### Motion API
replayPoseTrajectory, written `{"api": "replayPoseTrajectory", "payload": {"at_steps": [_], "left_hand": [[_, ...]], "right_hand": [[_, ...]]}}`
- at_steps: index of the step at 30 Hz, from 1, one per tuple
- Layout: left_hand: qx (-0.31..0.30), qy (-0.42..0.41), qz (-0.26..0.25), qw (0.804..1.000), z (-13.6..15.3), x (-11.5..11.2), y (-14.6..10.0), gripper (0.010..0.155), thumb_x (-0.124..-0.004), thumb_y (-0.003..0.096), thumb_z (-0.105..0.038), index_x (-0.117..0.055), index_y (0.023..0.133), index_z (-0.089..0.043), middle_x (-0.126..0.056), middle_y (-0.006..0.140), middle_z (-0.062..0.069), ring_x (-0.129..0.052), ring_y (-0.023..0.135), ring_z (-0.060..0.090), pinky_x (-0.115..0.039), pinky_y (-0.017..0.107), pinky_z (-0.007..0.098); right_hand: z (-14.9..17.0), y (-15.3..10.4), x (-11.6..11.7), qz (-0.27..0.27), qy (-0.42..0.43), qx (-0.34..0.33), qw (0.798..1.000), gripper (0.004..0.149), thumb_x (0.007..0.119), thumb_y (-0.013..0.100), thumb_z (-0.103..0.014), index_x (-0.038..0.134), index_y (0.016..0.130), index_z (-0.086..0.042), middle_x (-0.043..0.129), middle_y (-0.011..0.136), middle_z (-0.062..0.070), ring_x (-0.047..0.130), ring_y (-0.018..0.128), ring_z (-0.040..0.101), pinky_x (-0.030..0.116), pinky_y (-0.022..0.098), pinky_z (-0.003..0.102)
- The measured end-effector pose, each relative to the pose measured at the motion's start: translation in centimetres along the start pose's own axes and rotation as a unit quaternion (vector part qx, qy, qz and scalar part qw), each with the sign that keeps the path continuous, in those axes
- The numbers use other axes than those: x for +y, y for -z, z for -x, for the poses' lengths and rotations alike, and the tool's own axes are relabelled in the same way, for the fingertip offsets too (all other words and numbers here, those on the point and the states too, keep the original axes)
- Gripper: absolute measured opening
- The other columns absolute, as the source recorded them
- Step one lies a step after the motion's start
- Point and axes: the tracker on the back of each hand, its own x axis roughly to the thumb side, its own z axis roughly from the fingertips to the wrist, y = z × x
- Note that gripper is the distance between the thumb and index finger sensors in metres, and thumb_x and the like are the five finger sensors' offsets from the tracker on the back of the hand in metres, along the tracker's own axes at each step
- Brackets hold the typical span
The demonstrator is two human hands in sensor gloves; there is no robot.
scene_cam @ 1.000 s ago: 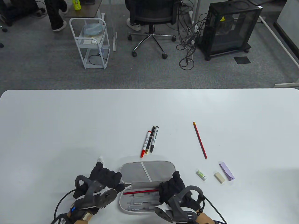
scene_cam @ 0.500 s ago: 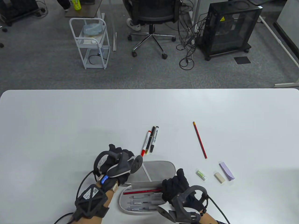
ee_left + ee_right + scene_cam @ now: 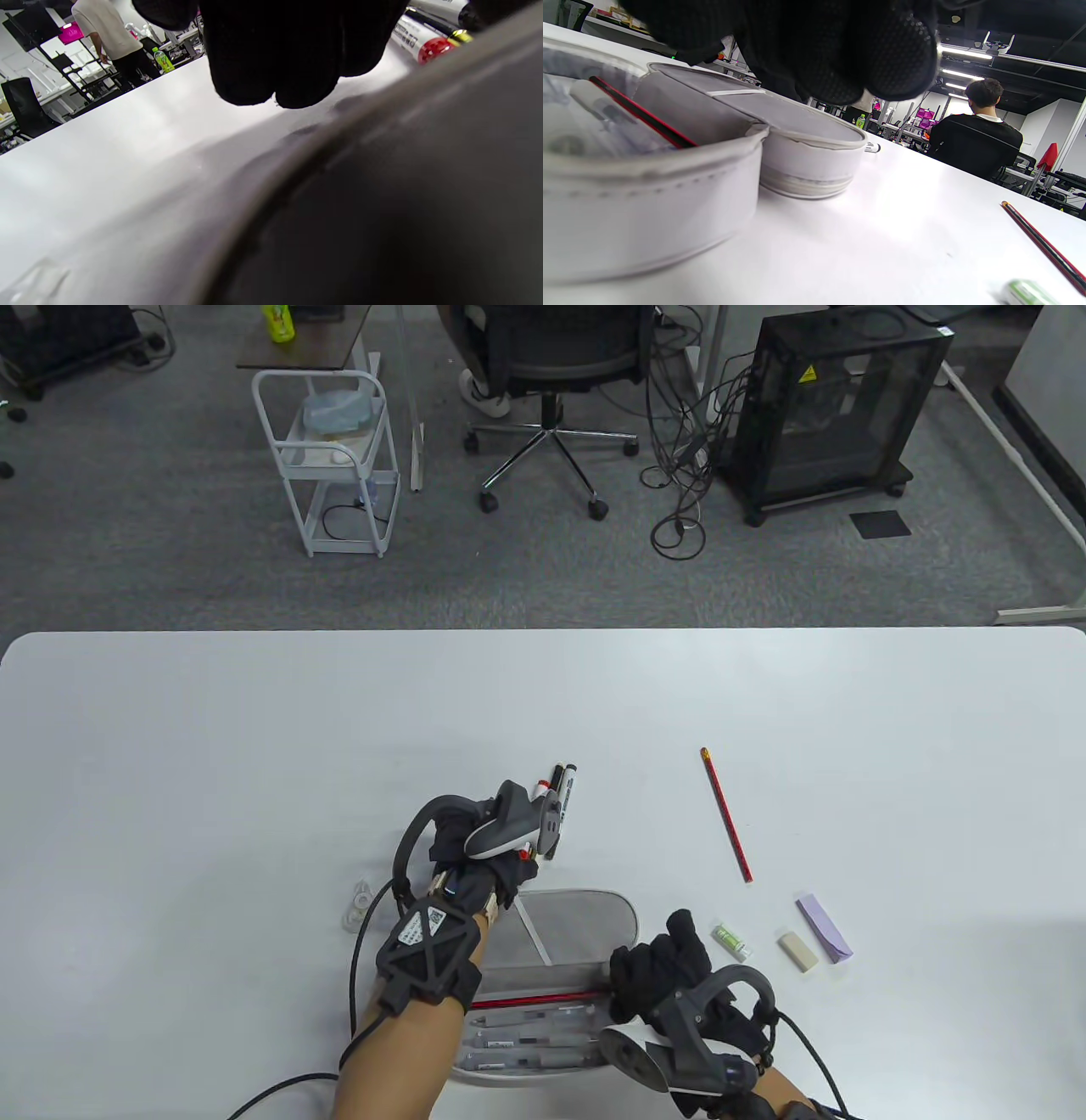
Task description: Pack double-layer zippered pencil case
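The grey pencil case (image 3: 585,920) lies open near the front edge. Its lower tray holds a red pencil (image 3: 530,1000) and several grey pens (image 3: 526,1044). My left hand (image 3: 513,853) reaches over the lid to a red marker, a black pen and a black marker (image 3: 567,785). Its fingers (image 3: 275,63) hang beside the red marker's cap (image 3: 428,48); whether they grip is hidden. My right hand (image 3: 666,959) sits at the case's right end with fingers (image 3: 831,51) loosely curled and empty above the tray (image 3: 649,207).
Right of the case lie a long red pencil (image 3: 726,814), a small green-labelled tube (image 3: 731,942), a beige eraser (image 3: 798,950) and a purple block (image 3: 824,928). A small clear plastic item (image 3: 360,898) sits left of the case.
My left hand has moved from the case's left end up and right, over the lid, to the markers. The right hand slid slightly right along the case's end.
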Motion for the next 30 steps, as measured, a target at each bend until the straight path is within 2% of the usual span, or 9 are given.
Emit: {"api": "replayPoseTrajectory", "payload": {"at_steps": [7,13,17,21,25,28,29,30], "left_hand": [[0.010,0.011,0.017,1.000,0.3,-0.4,1.1,0.064,-0.065,0.0414,-0.068,-0.074,0.092,-0.029,-0.091,0.089,-0.001,-0.091,0.082,0.030,-0.058,0.073,0.058],[0.045,-0.002,0.027,0.999,1.6,-0.7,2.1,0.061,-0.067,0.0433,-0.064,-0.073,0.092,-0.028,-0.090,0.089,-0.001,-0.090,0.083,0.030,-0.057,0.073,0.059],[0.055,0.006,0.050,0.997,1.8,-0.9,2.7,0.059,-0.070,0.0460,-0.061,-0.070,0.094,-0.027,-0.087,0.090,-0.002,-0.088,0.085,0.030,-0.055,0.074,0.059],[0.055,0.018,0.056,0.997,1.5,-1.0,3.2,0.050,-0.066,0.0512,-0.057,-0.070,0.090,-0.026,-0.089,0.083,-0.006,-0.091,0.080,0.025,-0.057,0.075,0.056],[0.056,0.011,0.063,0.996,1.6,-1.0,3.2,0.049,-0.064,0.0517,-0.056,-0.070,0.089,-0.025,-0.089,0.079,-0.006,-0.092,0.075,0.024,-0.059,0.074,0.054],[0.078,0.002,0.036,0.996,2.2,-0.6,2.4,0.049,-0.065,0.0512,-0.055,-0.072,0.088,-0.024,-0.090,0.078,-0.006,-0.092,0.074,0.024,-0.058,0.074,0.055],[0.079,-0.003,0.001,0.997,2.5,-0.2,1.8,0.049,-0.066,0.0496,-0.054,-0.073,0.087,-0.024,-0.091,0.077,-0.006,-0.093,0.073,0.024,-0.059,0.073,0.055],[0.076,-0.009,-0.065,0.995,2.8,0.5,0.9,0.049,-0.068,0.0471,-0.054,-0.076,0.085,-0.024,-0.093,0.073,-0.005,-0.095,0.070,0.024,-0.061,0.071,0.055]], "right_hand": [[0.1,0.0,0.2,0.001,0.012,0.002,1.000,0.058,0.079,0.039,-0.048,0.080,0.087,-0.016,0.093,0.078,0.005,0.091,0.070,0.030,0.052,0.068,0.056],[0.3,0.0,0.6,0.006,0.014,0.005,1.000,0.058,0.080,0.039,-0.047,0.079,0.087,-0.016,0.093,0.078,0.006,0.091,0.070,0.031,0.052,0.068,0.056],[0.3,0.0,0.7,0.001,0.020,0.005,1.000,0.058,0.080,0.039,-0.047,0.079,0.088,-0.016,0.093,0.078,0.006,0.091,0.070,0.031,0.052,0.068,0.056],[0.4,0.0,0.7,-0.003,0.023,0.005,1.000,0.058,0.080,0.039,-0.047,0.079,0.088,-0.016,0.093,0.079,0.006,0.091,0.071,0.030,0.052,0.068,0.056],[0.5,0.0,0.7,0.000,0.023,0.005,1.000,0.058,0.080,0.039,-0.047,0.079,0.088,-0.016,0.092,0.079,0.005,0.091,0.071,0.030,0.052,0.068,0.056],[0.6,-0.1,0.7,0.003,0.026,0.007,1.000,0.058,0.080,0.039,-0.047,0.079,0.088,-0.016,0.093,0.079,0.005,0.091,0.071,0.030,0.052,0.068,0.056],[0.7,-0.1,0.7,0.002,0.027,0.008,1.000,0.058,0.080,0.039,-0.047,0.079,0.088,-0.016,0.092,0.079,0.005,0.091,0.071,0.030,0.052,0.068,0.056],[0.8,0.0,0.8,0.000,0.029,0.009,1.000,0.057,0.080,0.039,-0.047,0.079,0.088,-0.016,0.093,0.079,0.006,0.091,0.071,0.030,0.052,0.068,0.056]]}}
